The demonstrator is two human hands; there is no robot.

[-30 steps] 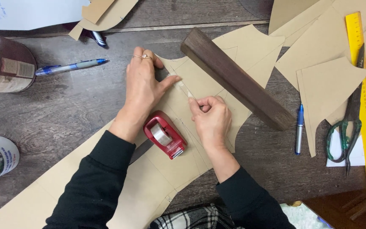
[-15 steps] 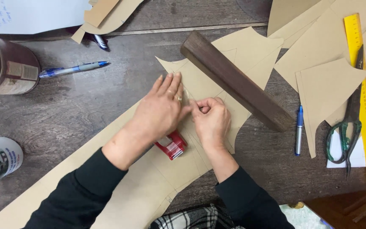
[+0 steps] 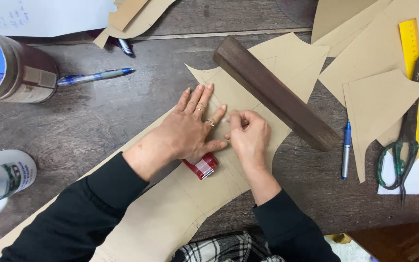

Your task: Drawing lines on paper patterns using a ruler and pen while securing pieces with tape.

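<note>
On the dark wooden worktop (image 3: 98, 121) lies a long tan paper pattern piece (image 3: 170, 213) with pencilled lines, running under a dark wooden block (image 3: 275, 92). The left hand (image 3: 185, 131) presses flat on it, fingers spread, half covering a red tape dispenser (image 3: 202, 166). The right hand (image 3: 249, 136) pinches something small, perhaps tape, against the paper.

Left hand (image 3: 186, 130) flat, fingers spread; right hand (image 3: 249, 135) curled, fingertips pinching.

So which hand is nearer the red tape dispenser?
Left. The left hand lies partly over the red tape dispenser; the right hand is just beside it, on the brown paper.
</note>
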